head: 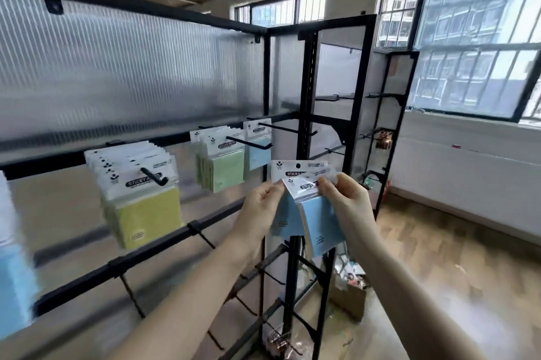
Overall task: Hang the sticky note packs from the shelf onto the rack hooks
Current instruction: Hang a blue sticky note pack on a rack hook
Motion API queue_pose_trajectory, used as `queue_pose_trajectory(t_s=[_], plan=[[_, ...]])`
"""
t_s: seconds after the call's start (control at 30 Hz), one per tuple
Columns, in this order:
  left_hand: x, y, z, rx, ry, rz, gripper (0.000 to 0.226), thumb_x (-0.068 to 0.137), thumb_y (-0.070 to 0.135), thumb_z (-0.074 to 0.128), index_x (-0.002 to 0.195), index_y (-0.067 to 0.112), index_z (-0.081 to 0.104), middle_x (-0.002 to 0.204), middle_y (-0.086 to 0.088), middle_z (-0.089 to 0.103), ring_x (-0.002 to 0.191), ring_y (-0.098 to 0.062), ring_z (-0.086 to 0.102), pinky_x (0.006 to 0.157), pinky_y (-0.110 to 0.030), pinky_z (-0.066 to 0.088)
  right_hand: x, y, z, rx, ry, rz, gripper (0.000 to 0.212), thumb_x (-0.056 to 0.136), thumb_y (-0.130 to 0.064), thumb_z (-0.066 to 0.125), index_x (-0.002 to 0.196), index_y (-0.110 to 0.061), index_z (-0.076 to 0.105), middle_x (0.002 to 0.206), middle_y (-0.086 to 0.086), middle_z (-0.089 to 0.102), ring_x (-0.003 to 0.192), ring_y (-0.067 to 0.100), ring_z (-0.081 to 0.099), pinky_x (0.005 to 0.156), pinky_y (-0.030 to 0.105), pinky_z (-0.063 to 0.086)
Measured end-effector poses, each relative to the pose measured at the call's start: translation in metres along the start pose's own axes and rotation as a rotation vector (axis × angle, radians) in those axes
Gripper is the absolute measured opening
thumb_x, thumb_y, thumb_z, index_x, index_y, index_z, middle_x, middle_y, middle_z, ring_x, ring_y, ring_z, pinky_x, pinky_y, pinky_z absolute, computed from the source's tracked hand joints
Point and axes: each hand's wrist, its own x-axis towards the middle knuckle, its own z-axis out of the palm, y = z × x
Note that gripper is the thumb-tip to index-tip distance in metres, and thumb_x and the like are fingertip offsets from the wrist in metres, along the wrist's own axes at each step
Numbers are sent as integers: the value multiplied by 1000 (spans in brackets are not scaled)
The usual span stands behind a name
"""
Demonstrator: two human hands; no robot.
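Between both hands, blue sticky note packs in clear hang-hole bags [304,210] sit fanned before the rack's right end. Left hand [260,201] pinches their left edge with curled fingers; right hand [345,198] pinches the front pack's white header. Behind, black rack hooks [248,143] along the rail carry yellow packs [143,207], green packs [222,166] and one blue hung pack [259,151].
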Motion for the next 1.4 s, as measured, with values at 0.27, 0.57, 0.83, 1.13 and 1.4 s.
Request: queue_pose_trajectory(t_s=[0.27,0.57,0.83,1.13,1.4], plan=[[96,-2,49,100,132,21,89,58,81,47,99,3,62,86,-7,55,79,-17,51,70,-34,39,106,39,-31,36,-65,-54,23,92,-28,62,77,-11,60,71,11,62,62,9,51,53,15,35],[141,-14,64,173,278,144,43,81,59,52,66,23,68,49,3,46,44,-10,36,43,-18,25,165,70,-37,64,-198,-91,34,93,-29,61,86,4,55,79,19,64,64,12,53,57,22,37],[141,-13,59,223,263,227,52,80,59,49,65,11,62,49,3,50,44,-4,40,43,-14,26,177,77,-33,230,-279,-87,39,82,-38,61,85,1,59,74,8,64,67,13,55,59,24,39],[145,-9,65,155,310,287,61,84,52,49,80,-8,62,75,-33,58,63,-26,53,60,-32,36,186,79,-31,360,-355,-117,25,84,-29,59,84,-5,65,72,-3,69,64,7,61,57,15,47],[144,-8,68,151,315,259,71,84,56,47,75,-15,54,63,-27,51,60,-24,40,57,-32,28,195,82,-35,449,-460,-67,20,80,-37,65,83,-18,70,76,-1,70,65,10,62,57,17,48]])
